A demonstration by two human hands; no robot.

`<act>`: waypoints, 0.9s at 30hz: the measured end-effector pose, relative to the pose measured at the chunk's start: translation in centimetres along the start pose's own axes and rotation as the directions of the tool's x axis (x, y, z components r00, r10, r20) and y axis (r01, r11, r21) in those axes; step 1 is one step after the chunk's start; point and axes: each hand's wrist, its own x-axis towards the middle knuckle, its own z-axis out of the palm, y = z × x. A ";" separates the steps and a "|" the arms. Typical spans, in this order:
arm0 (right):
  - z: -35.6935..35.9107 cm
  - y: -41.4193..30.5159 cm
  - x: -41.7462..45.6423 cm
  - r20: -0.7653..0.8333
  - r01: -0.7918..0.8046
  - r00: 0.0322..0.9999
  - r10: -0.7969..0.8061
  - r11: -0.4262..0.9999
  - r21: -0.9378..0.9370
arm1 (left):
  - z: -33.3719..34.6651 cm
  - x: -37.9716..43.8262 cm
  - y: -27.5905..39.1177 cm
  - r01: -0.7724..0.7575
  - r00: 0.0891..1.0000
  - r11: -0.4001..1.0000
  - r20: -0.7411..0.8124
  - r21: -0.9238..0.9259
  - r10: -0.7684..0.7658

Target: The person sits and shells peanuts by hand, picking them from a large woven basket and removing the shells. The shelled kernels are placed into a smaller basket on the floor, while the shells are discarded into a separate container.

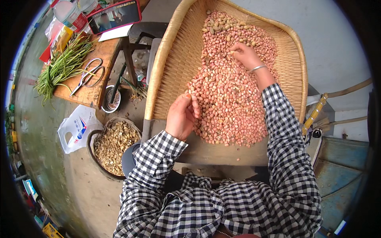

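Note:
A large woven winnowing basket (169, 68) holds a wide heap of shelled pink peanuts (229, 113). Several unshelled peanuts (220, 23) lie at the heap's far end. Over the upper part of the heap, my right hand (246, 56) pinches a small pale piece (232, 53), probably a peanut or a bit of shell. A silver bangle circles that wrist. My left hand (182, 116) is at the heap's left edge, its fingers curled towards the thumb. Whether anything is inside those fingers is hidden.
Left on the floor stands a basket of empty peanut shells (116, 145) beside a white plastic bag (79, 128). A wooden table (80, 96) bears scissors (87, 76), green stalks (64, 64) and a propped phone (116, 16). Below its edge is a metal bowl (112, 104).

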 end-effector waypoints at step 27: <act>9.5 -10.9 -16.6 0.184 -0.082 0.981 -0.066 0.716 0.693 | -0.1 -1.0 -1.1 -0.429 0.897 0.598 0.240 0.677 0.371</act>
